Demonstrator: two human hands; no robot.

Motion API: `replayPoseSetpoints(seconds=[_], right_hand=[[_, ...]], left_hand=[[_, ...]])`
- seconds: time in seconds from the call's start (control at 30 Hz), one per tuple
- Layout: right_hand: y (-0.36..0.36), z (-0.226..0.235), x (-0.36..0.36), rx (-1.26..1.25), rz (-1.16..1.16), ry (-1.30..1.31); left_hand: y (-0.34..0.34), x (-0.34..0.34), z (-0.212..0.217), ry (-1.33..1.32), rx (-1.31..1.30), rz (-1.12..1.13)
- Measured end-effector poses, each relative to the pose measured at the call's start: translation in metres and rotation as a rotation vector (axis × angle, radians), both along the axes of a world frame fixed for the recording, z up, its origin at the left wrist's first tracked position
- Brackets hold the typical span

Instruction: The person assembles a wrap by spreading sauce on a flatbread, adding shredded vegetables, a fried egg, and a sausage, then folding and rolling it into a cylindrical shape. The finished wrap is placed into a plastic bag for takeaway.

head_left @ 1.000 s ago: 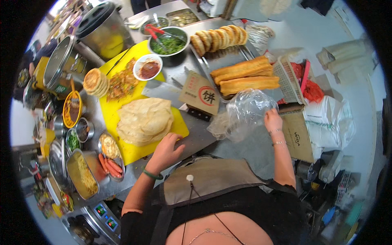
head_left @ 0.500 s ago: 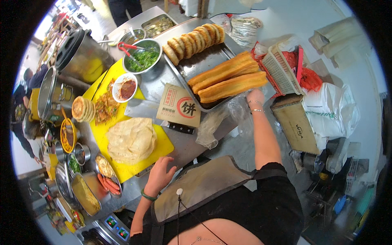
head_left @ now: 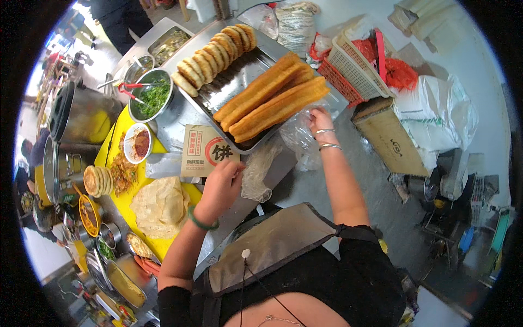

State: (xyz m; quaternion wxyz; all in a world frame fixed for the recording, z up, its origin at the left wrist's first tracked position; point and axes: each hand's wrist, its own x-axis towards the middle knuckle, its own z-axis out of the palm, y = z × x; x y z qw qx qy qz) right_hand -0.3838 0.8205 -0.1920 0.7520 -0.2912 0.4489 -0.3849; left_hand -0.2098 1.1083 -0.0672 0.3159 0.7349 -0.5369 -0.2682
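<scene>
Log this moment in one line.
left hand: near paper bag; right hand: at clear plastic bags; tray: fried dough sticks, round flatbreads

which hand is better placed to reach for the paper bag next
Probably the left hand: it is close by the near edge of the paper bag, while the right hand is farther away, at the clear plastic bag.
</scene>
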Motion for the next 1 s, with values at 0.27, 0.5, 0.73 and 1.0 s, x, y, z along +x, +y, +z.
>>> replayPoseSetpoints(seconds=[0.27, 0.5, 0.73, 1.0], right_hand=[[0.003, -0.028, 0.003, 0.000, 0.005, -0.155], [0.002, -0.017, 0.006, 0.038, 0.024, -0.124], [0.014, 0.015, -0.013, -0.098, 0.189, 0.187], [0.036, 0.043, -0.048, -0.803, 0.391, 1.147]], left_hand=[[-0.150, -0.004, -0.022, -0.492, -0.335, -0.172], [-0.177, 0.003, -0.045, -0.639, -0.310, -0.311], [-0.048, 0.013, -0.018, -0.226, -0.265, -0.036], [0.181, -0.025, -0.025, -0.041, 0.115, 0.439]])
